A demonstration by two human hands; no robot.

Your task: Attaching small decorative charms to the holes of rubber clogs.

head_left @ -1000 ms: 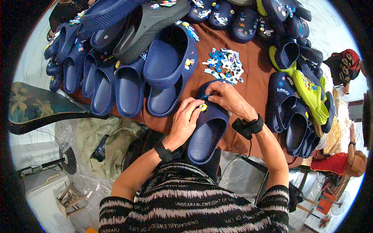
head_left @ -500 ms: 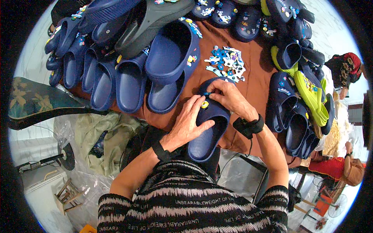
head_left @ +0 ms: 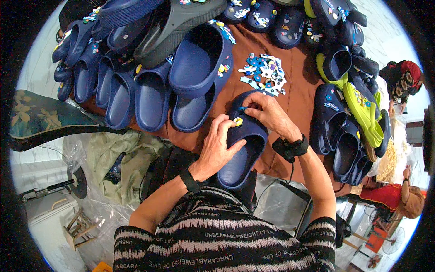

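A navy blue clog (head_left: 240,154) lies on the brown tablecloth (head_left: 299,77) right in front of me. My left hand (head_left: 217,145) grips its left side, thumb inside the opening. A small yellow round charm (head_left: 237,121) sits on the clog's upper by my left fingertips. My right hand (head_left: 269,115) rests on the toe of the same clog, fingers pinching at its top. A pile of small blue and white shoe charms (head_left: 265,72) lies just beyond the clog.
Rows of navy clogs (head_left: 149,90) and a grey one (head_left: 176,22) are stacked at the left and back. More navy and lime green clogs (head_left: 362,109) crowd the right. A seated person (head_left: 398,199) is at the lower right; a fan and bags lie on the floor at left.
My hands and the clog have stayed in nearly the same place. The left fingers shifted slightly on the upper near the yellow charm.
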